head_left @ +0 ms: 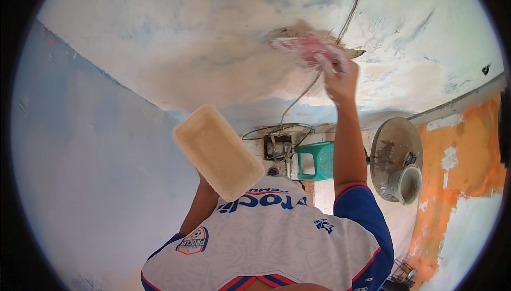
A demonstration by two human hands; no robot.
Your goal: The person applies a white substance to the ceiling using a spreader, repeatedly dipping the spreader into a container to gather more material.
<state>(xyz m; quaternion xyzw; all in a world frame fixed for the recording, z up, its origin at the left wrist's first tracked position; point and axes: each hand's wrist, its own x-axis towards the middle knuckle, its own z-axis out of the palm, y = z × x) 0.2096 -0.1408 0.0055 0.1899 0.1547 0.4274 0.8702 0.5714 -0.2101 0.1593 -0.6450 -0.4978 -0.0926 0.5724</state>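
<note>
One right hand (336, 66), 2 o'clock, fingers closed round red spreader (304, 49), 1 o'clock, at wall (223, 51); left fingers hidden by beige tray (219, 152), 8 o'clock, can't tell grip. Likely smoothing step; next stroke wants even pressure.

Light soft, moderately bright; source out of frame. Facing wall (213, 41) glows palest toward the right; bluish left wall (80, 158) sits duller. Faint soft shadow just above the right hand (336, 70). Floor patch (323, 198) nearly washes out. Hand and red tool (306, 50) smear with motion; shirt (282, 238) reads crisper. Fisheye bows wall edges; black rim, bluish fringe.
</note>
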